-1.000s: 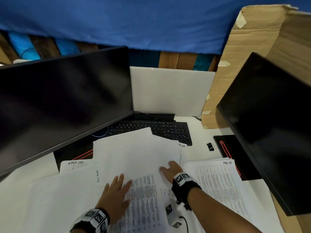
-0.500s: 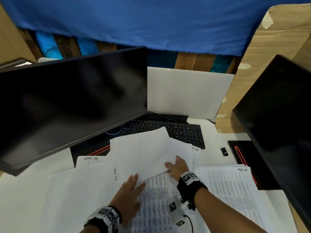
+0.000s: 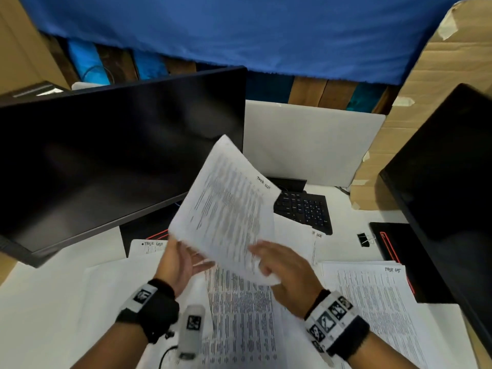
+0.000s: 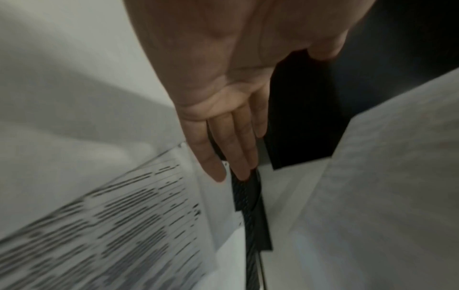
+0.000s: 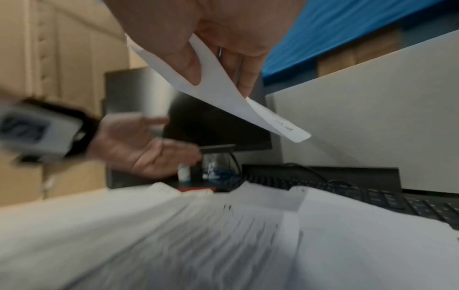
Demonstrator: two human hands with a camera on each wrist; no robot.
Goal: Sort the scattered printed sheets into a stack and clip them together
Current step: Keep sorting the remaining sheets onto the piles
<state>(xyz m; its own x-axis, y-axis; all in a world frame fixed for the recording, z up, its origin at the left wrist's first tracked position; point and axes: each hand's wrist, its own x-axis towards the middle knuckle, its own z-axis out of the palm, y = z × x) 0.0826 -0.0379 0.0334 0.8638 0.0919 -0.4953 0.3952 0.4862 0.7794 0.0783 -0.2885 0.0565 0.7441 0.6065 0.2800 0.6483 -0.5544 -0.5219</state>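
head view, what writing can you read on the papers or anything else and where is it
"TASK LIST", handwritten, top corner of the raised sheet pinched by the right hand.
"TASK LIST", handwritten, top corner of the stack at right.
"TASK LIST", handwritten, on the sheet by the monitor base.
Printed body text on all sheets: too blurred to read.

Two monitors (image 3: pixel 119 155) flank the paper-strewn desk (image 3: pixel 53 302); keyboard (image 3: pixel 306 209) behind.
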